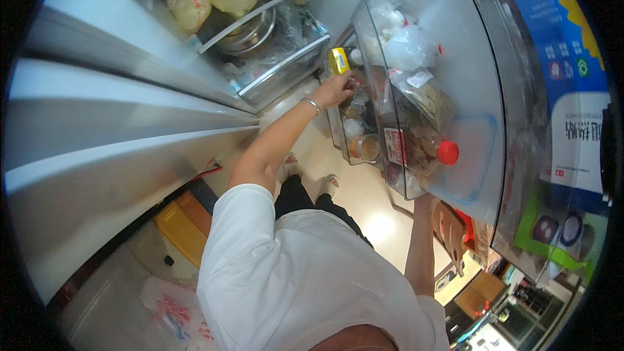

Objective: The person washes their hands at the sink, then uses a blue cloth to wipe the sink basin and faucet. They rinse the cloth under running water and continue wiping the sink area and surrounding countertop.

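My left hand (335,89), with a silver bangle at the wrist, reaches into the lower door bin (337,134) of an open refrigerator. Its fingers are bent among the bin's contents, just below a yellow box (338,61); whether they hold anything is hidden. Plastic bags and a lidded jar (364,147) sit in the same bin. My right forearm (420,253) rises to the near end of the upper door bin (402,175), and the hand itself is hidden behind the door. That upper bin holds knotted plastic bags (411,48) and a bottle with a red cap (447,152).
Refrigerator shelves (265,14) at the upper left carry bags of pale food and a steel pot (248,34). A brown chair (448,231) stands beyond the door at the lower right. Large printed packages (577,141) are at the far right. My feet are on a pale floor (380,219).
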The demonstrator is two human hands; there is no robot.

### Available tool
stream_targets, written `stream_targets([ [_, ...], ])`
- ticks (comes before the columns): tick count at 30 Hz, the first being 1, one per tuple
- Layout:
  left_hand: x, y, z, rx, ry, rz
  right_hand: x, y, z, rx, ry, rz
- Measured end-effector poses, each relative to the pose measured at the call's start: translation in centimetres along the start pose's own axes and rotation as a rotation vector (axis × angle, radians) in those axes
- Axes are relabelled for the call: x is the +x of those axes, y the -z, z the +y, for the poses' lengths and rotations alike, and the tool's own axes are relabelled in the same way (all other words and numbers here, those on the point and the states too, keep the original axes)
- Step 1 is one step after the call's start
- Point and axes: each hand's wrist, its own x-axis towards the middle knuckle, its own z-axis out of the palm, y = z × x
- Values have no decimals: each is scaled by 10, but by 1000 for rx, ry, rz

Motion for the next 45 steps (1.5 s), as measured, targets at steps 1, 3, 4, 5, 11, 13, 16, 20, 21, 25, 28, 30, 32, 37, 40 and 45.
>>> stream_targets([
  [1,-6,2,12,-97,25,-9,-5,4,3,-11,-9,7],
  [3,-20,-3,11,-64,-120,174,-17,12,7,-55,-20,14],
  [4,-31,-4,17,28,-118,275,-23,17,10,-92,-22,17],
  [5,-49,-5,21,-29,-23,338,-31,22,14,-124,-27,13],
  [11,-204,-50,-14,46,303,546,-57,29,47,-337,34,-171],
  [13,-251,-76,-4,69,432,537,-50,25,64,-384,108,-286],
  [16,-293,-127,-17,-8,572,442,-20,9,82,-444,328,-489],
  [20,-291,-186,3,139,495,416,42,-15,149,-9,153,-597],
  [21,-296,-204,5,159,501,461,31,-22,116,71,76,-733],
  [25,-265,-262,38,203,398,492,6,1,-2,193,-17,-970],
  [28,-222,-328,34,106,356,484,44,87,13,206,-38,-879],
  [30,-183,-392,50,199,251,476,89,180,31,212,-68,-776],
  [32,-160,-443,43,207,239,507,121,268,52,222,-124,-699],
  [37,-59,-719,184,46,517,403,220,618,138,210,-298,-420],
  [40,-9,-916,207,100,435,256,253,840,206,273,-347,-259],
  [45,134,-1219,298,235,322,-70,316,1133,258,445,-425,-6],
])
